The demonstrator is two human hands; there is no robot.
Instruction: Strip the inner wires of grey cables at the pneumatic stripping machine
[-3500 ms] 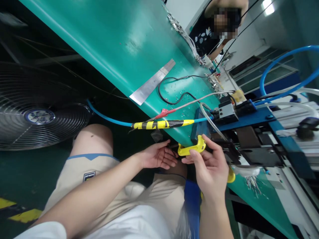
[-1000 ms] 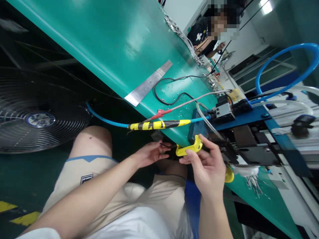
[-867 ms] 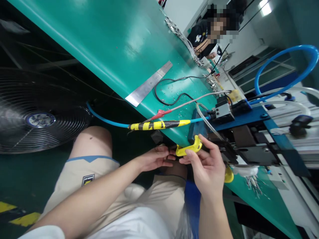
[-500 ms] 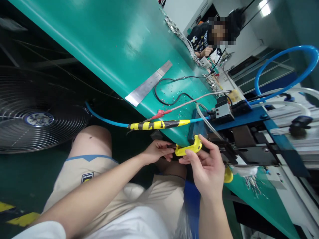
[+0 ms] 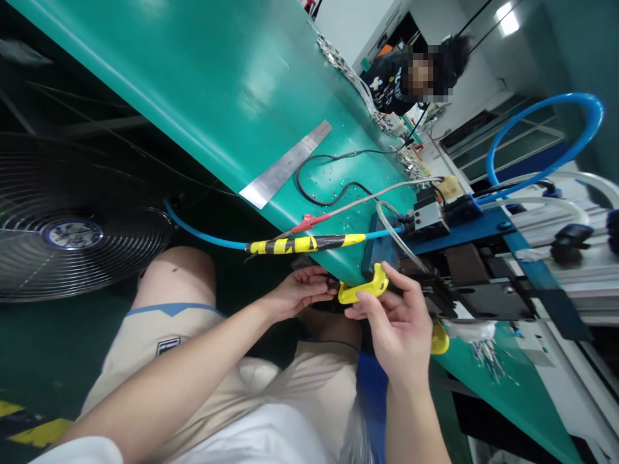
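Observation:
My right hand (image 5: 400, 322) grips a curved yellow plastic piece (image 5: 360, 292) between thumb and fingers, its far end turned up toward the bench. Just left of it, my left hand (image 5: 300, 293) is closed in a pinch, with a small dark object (image 5: 333, 283) at the fingertips. That object lies close against the left end of the yellow piece; I cannot tell what it is or whether the two touch. Both hands are over my lap, at the near edge of the green bench (image 5: 203, 84).
A steel ruler (image 5: 285, 166) and a thin black cable (image 5: 333, 200) lie on the bench. A blue air hose wrapped in yellow-black tape (image 5: 307, 243) crosses above my hands. At right stands a machine (image 5: 488, 290); at left, a floor fan (image 5: 72, 232). A co-worker (image 5: 391, 80) sits across the bench.
The view has shifted slightly. My left hand has moved a little away from the yellow piece, and its fingers have bent a bit. My right hand keeps its grip.

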